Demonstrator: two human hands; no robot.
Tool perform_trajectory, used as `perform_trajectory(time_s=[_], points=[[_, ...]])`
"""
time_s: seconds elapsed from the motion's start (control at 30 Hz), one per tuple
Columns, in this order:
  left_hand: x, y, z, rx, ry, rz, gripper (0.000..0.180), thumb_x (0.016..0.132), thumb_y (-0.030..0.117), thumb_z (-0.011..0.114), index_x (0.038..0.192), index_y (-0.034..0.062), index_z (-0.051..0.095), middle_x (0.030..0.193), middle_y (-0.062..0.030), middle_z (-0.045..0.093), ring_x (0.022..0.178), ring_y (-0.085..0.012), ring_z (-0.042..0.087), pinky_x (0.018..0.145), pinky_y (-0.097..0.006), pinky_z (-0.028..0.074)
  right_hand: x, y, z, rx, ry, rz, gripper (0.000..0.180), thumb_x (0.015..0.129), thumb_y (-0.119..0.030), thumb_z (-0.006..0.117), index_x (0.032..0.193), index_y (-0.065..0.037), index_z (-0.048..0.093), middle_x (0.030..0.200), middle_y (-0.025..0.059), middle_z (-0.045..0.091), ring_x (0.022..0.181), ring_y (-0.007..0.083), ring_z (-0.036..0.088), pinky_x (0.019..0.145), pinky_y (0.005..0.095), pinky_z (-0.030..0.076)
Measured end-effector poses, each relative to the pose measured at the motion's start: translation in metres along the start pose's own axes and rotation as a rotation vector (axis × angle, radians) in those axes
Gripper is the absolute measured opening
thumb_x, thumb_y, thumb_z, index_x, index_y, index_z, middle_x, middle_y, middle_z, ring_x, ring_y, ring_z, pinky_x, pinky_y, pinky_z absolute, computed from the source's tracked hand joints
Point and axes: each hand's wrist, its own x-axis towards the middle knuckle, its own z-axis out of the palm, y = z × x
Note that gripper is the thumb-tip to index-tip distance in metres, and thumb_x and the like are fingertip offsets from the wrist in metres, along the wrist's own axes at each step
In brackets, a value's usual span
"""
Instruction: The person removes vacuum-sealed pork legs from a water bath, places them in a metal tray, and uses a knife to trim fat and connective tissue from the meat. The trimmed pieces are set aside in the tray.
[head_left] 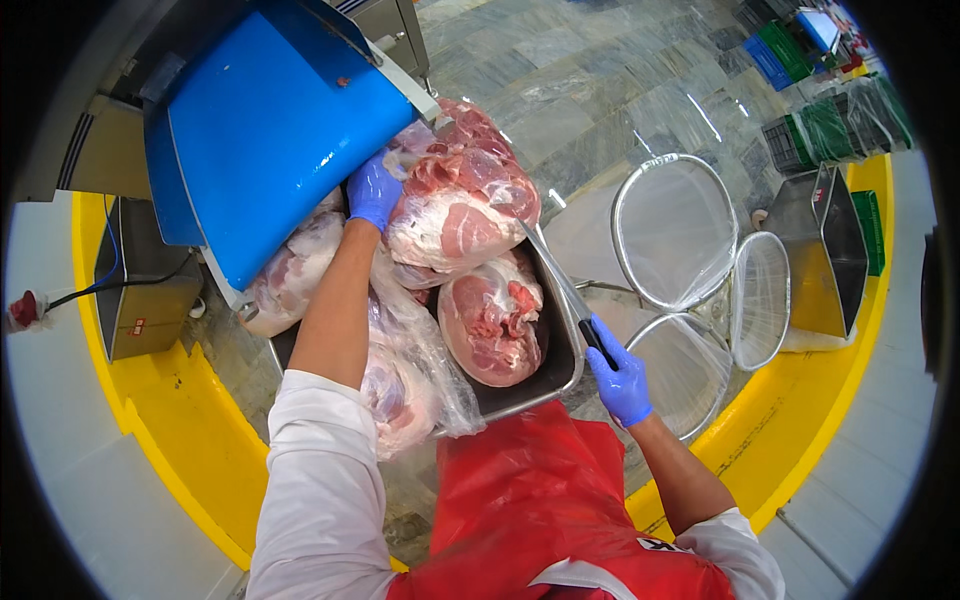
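Wire hoops with clear bags [675, 232]

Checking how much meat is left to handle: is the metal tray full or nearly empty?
Full. The metal tray is heaped with large bagged cuts of raw meat rising above its rim, the left hand on the top one.

Blue-gloved hands [375, 190], pink-and-white meat [455, 195], a blue chute [270, 120], apparently grey-veined floor [590, 90].

left hand [374, 190] reaches forward, arm outstretched; right hand [620, 380] sits lower, its grip closed, both blue-gloved.
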Motion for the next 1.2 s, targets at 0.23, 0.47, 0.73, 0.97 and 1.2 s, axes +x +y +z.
perform_trajectory(time_s=[0.23,0.47,0.73,0.97,1.2], points=[[-0.021,0.003,0.019,-0.102,0.277,-0.263,0.022,0.088,0.023,0.066,0.102,0.0073,0.072,0.1,-0.0255,0.071,0.091,-0.0448,0.069,0.079,-0.054,0.057,-0.003,-0.003,-0.001,0.04,0.051,-0.09,0.05,0.099,-0.012,0.066,0.148,-0.007,0.055,0.123,0.0195,0.073,0.109,0.0172,0.071,0.093,0.0323,0.054],[0.008,-0.026,0.034,-0.142,0.176,-0.033,0.025,0.086,0.019,0.065,0.103,0.0017,0.069,0.1,-0.0245,0.072,0.09,-0.0424,0.069,0.077,-0.05,0.056,0.071,-0.044,-0.021,-0.303,-0.011,-0.159,0.054,0.1,-0.026,0.065,0.149,-0.006,0.053,0.122,0.0199,0.074,0.102,0.0246,0.074,0.088,0.0346,0.055],[-0.04,0.015,-0.009,-0.059,0.135,0.007,0.028,0.087,0.024,0.066,0.104,0.0019,0.069,0.103,-0.0224,0.073,0.094,-0.0415,0.07,0.082,-0.051,0.055,0.196,-0.093,0.009,0.262,-0.146,0.265,0.032,0.094,-0.025,0.069,0.114,0.0,0.07,0.076,0.0042,0.063,0.061,0.0119,0.054,0.06,0.0277,0.046],[-0.045,0.05,-0.018,-0.408,0.015,-0.316,0.044,0.087,0.046,0.071,0.102,0.0044,0.076,0.107,-0.0246,0.074,0.103,-0.0425,0.07,0.088,-0.048,0.056,0.285,-0.105,0.12,0.24,0.184,-0.091,0.036,0.088,-0.027,0.064,0.106,0.004,0.066,0.088,0.0227,0.07,0.082,0.0333,0.068,0.078,0.0457,0.053],[-0.002,0.002,0.0,-0.785,-0.174,-0.278,0.035,0.09,0.024,0.075,0.112,-0.0032,0.073,0.109,-0.012,0.076,0.099,-0.0243,0.071,0.089,-0.038,0.054,0.305,-0.104,0.148,-0.076,0.254,-0.105,0.046,0.088,-0.035,0.058,0.114,0.002,0.067,0.107,0.0328,0.07,0.105,0.049,0.066,0.092,0.0528,0.051]])
